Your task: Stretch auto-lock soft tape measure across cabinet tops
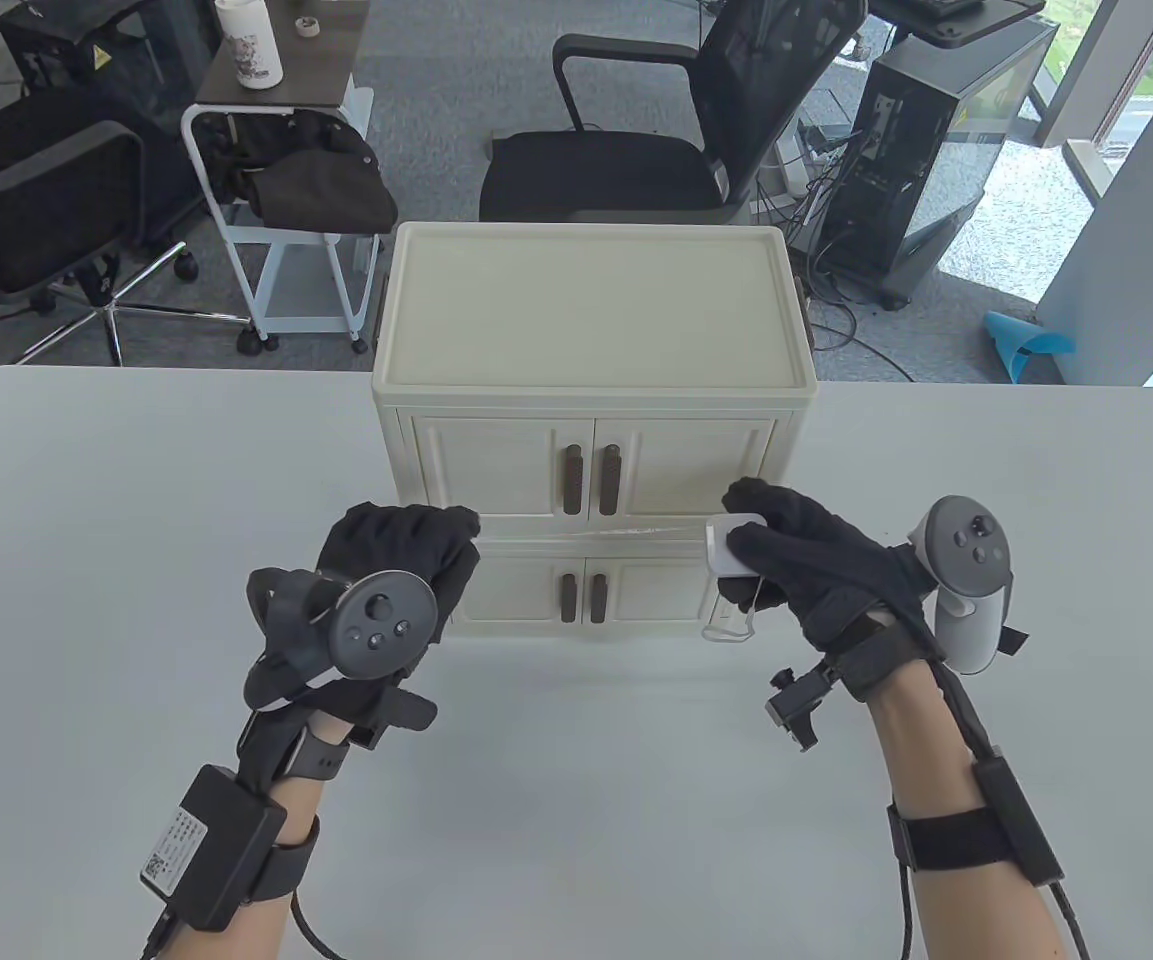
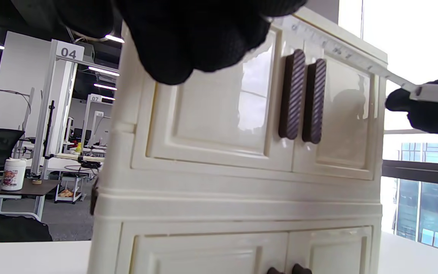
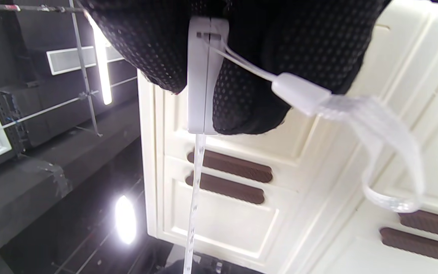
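A cream two-tier cabinet point(image 1: 591, 330) with brown door handles stands on the white table point(image 1: 86, 520). My right hand point(image 1: 801, 565) grips the white tape measure case point(image 1: 731, 545) in front of the cabinet's right side; the case point(image 3: 203, 76) shows between my fingers with a clear wrist loop point(image 3: 375, 152) hanging from it. The white tape point(image 1: 596, 530) runs left from the case across the cabinet's front, at door height, to my left hand point(image 1: 406, 545), which holds its end at the cabinet's left side. The left wrist view shows the tape point(image 2: 340, 51) slanting across the upper doors.
Behind the table stand black office chairs point(image 1: 636, 150), a white trolley point(image 1: 276, 200) with a bottle on it, and a computer tower point(image 1: 936, 150). The cabinet's flat rimmed top point(image 1: 591, 300) lies above the hands.
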`<state>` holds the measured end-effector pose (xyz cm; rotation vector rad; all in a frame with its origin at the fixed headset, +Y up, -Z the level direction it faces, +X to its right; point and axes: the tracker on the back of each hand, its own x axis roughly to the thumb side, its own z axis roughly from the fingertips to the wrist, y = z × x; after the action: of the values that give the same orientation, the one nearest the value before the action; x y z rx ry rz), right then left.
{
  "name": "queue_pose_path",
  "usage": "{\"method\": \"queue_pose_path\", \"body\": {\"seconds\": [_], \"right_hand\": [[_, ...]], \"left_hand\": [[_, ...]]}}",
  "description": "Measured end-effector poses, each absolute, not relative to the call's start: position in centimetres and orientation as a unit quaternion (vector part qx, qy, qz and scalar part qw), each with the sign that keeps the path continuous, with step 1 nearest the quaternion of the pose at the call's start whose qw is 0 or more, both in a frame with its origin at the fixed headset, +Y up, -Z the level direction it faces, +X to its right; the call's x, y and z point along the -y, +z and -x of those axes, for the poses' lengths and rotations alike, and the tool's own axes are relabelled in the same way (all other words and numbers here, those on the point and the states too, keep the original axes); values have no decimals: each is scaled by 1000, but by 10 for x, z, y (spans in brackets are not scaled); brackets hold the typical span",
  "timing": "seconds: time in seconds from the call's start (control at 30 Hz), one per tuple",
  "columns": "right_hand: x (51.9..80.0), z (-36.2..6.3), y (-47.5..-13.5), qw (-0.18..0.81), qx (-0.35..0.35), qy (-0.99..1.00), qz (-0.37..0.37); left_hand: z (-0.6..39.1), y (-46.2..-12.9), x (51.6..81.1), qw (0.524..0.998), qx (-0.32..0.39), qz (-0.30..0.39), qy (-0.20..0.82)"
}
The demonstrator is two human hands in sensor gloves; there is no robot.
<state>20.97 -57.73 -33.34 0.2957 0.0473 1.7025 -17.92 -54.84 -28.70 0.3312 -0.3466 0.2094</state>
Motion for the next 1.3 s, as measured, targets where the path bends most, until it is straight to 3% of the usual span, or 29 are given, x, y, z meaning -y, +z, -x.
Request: {"method": "queue_pose_path", "body": {"seconds": [0.3,0.57,1.3], "right_hand": [[546,-242,-341,655,31,746,-113],[537,-255,-346,667,53,737,-96],[529,-268,-362,671,83,734,-68]], "left_hand": [[205,-290,514,967,127,-202,91],[217,-298,495,970,84,-218,73],[224,-320,490,969,61,-220,89]]}}
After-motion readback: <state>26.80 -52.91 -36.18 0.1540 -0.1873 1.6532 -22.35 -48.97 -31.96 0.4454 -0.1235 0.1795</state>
